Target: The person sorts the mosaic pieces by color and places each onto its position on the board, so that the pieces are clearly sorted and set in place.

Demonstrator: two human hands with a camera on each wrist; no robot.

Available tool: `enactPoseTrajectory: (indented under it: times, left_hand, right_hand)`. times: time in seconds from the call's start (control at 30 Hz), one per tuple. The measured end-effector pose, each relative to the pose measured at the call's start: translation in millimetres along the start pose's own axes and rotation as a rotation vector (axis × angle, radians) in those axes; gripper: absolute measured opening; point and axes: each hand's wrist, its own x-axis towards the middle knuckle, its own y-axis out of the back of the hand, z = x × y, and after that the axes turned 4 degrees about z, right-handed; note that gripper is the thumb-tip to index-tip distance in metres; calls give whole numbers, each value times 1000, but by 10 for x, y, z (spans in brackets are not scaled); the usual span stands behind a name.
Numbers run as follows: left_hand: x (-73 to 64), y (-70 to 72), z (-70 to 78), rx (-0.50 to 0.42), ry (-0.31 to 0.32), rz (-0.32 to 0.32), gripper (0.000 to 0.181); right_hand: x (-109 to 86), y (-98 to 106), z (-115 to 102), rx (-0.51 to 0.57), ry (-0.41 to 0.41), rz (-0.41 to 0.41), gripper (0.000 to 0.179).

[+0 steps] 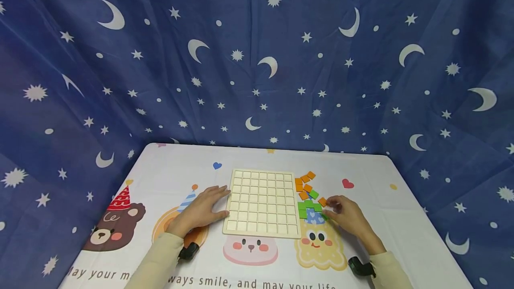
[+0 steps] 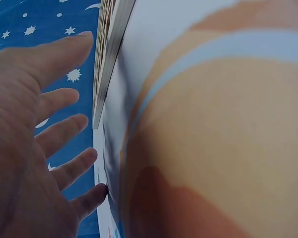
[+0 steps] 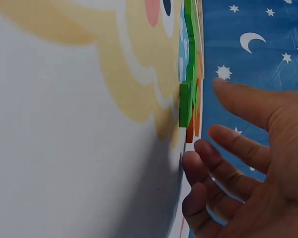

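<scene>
Nearest, dark printed words (image 1: 249, 283) are running along a white tablecloth (image 1: 201, 159); two pale sleeves (image 1: 156, 262) are showing at the bottom, a small black device (image 1: 188, 251) sitting at the left wrist and another at the right; just beyond, the left hand (image 1: 202, 208) is spreading wide, thumb and fingers apart and holding nothing, at the left edge of a pale, square board (image 1: 263, 202) — whether it is touching the edge, I cannot tell; the right hand (image 1: 347, 215) is curving loosely by the tiles, its thumb standing apart from the fingers and nothing sitting between them; between the hands, the board is lying flat, showing its grid of shallow square cells; just beside its right edge, green tiles (image 1: 302, 211) are clustering on the nearer side, while orange tiles (image 1: 299, 185) are mostly lying farther back — one sitting near the right fingertips; farthest, a deep blue curtain (image 1: 249, 21) is hanging, patterned with white moons and stars.
</scene>
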Motion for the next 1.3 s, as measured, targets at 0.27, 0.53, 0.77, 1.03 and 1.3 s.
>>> enactPoseTrajectory:
  times: [0.27, 0.53, 0.77, 1.03, 1.3]
  left_hand:
    - [11, -32, -37, 45, -27, 8, 60]
    - [-9, -39, -52, 28, -33, 2, 57]
    - [-16, -46, -85, 75, -56, 15, 57]
    - [-44, -45, -109, 36, -36, 3, 61]
    - [-42, -50, -114, 25, -34, -8, 64]
  right_hand:
    - [-21, -6, 28, -5, -82, -42, 36]
    - [-36, -32, 21, -29, -92, -58, 36]
    - [-22, -25, 10, -22, -108, -50, 36]
    - [-46, -2, 6, -15, -130, -90, 38]
    - [-61, -1, 14, -14, -109, -79, 35]
